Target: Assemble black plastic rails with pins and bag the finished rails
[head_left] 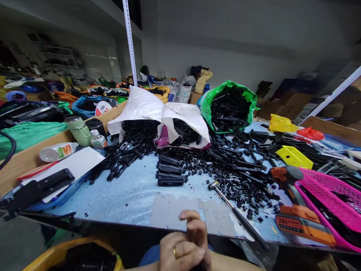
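Observation:
At the table's front edge my two hands are close together, overlapping. My left hand (pixel 177 250), with a gold ring, is closed, its fingers curled across the lower part of the other hand. A dark patch shows below its fingertips; whether it is a held thing I cannot make out. My right hand (pixel 196 227) has loosely bent fingers, apart, with nothing visible in them. Just beyond lie grey mats (pixel 175 210). Farther back is a short stack of black plastic parts (pixel 170 178). A hammer (pixel 234 209) with a black grip lies to the right.
Loose screws and small black pieces (pixel 234 188) spread across the right-centre. White sacks (pixel 143 105) and a green bag (pixel 229 107) spill black parts behind. An orange cordless drill (pixel 299 214) and a pink basket (pixel 332 199) stand right; bottles, a green flask (pixel 79 130) left.

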`<state>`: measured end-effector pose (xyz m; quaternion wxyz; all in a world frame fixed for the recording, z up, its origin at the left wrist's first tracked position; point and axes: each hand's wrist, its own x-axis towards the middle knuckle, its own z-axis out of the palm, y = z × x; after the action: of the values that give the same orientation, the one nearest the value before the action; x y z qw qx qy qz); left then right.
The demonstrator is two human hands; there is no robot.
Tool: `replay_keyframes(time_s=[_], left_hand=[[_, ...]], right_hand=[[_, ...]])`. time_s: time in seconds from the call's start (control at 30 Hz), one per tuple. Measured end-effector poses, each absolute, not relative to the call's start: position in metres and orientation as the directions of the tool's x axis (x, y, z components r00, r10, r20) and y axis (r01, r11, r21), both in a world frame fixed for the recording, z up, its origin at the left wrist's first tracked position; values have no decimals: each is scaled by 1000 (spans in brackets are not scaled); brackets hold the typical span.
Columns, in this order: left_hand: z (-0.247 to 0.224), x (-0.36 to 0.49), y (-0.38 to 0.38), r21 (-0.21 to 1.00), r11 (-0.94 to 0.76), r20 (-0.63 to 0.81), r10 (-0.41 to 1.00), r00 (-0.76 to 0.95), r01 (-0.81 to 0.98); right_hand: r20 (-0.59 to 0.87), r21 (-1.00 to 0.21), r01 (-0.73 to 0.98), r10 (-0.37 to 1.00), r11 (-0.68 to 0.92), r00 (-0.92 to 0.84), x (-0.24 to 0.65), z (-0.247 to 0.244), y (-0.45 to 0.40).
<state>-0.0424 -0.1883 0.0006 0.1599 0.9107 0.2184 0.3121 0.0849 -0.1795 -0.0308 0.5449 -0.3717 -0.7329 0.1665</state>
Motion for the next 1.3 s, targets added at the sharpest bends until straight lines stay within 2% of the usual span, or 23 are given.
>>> replay_keyframes(time_s=[0.07, 0.13, 0.17, 0.2, 0.3, 0.47, 0.57, 0.63, 0.73, 0.83, 0.9, 0.97, 1.03, 1.13, 1.23, 1.3], left_hand=[[-2, -42, -173, 351, -879, 570, 474, 671, 323], [-3, -44, -154, 231, -880, 596, 465, 655, 415], [-3, -45, -144, 164, -867, 570, 472, 672, 470], [-5, -46, -134, 103, -851, 516, 489, 703, 516], [-10, -44, -106, 13, -816, 312, 553, 772, 579], [-9, -30, -68, 58, -680, 207, 725, 657, 731], [3, -35, -48, 106, -597, 225, 793, 566, 795], [13, -52, -26, 124, -465, 235, 872, 429, 877], [24, -91, 18, 101, -148, 175, 976, 129, 984], [23, -122, 61, 95, -6, 159, 987, -9, 995], [19, -132, 77, 97, 54, 151, 986, -69, 994], [16, -134, 83, 104, 86, 144, 984, -101, 991], [14, -134, 79, 118, 82, 128, 987, -97, 990], [16, -136, 60, 153, 34, 87, 995, -48, 988], [21, -132, 24, 185, 6, 70, 997, -19, 983], [24, -121, -9, 276, -12, 65, 998, -6, 961]], right_hand=[[679, -685, 336, 733, 647, -26, 90, -24, -147], [596, -679, 460, 796, 572, -109, 105, -10, -101], [498, -681, 582, 864, 443, -76, 116, -2, -75], [367, -670, 704, 929, 235, 39, 127, 6, -47], [275, -630, 776, 943, 30, 186, 155, 24, 34], [176, -554, 816, 934, -167, 311, 159, 32, 123], [103, -526, 805, 919, -274, 380, 154, 34, 146], [74, -512, 804, 917, -303, 393, 157, 36, 149], [85, -496, 819, 922, -289, 377, 166, 41, 131], [130, -484, 839, 927, -249, 351, 179, 41, 80], [175, -505, 848, 942, -163, 285, 191, 35, 29], [295, -584, 799, 955, 146, 41, 207, 25, -31], [308, -572, 738, 927, 360, -214, 221, 16, -89], [181, -504, 750, 901, 429, -394, 224, 5, -150], [113, -396, 819, 907, 415, -405, 200, -4, -164], [100, -327, 856, 915, 400, -390, 175, -8, -152]])
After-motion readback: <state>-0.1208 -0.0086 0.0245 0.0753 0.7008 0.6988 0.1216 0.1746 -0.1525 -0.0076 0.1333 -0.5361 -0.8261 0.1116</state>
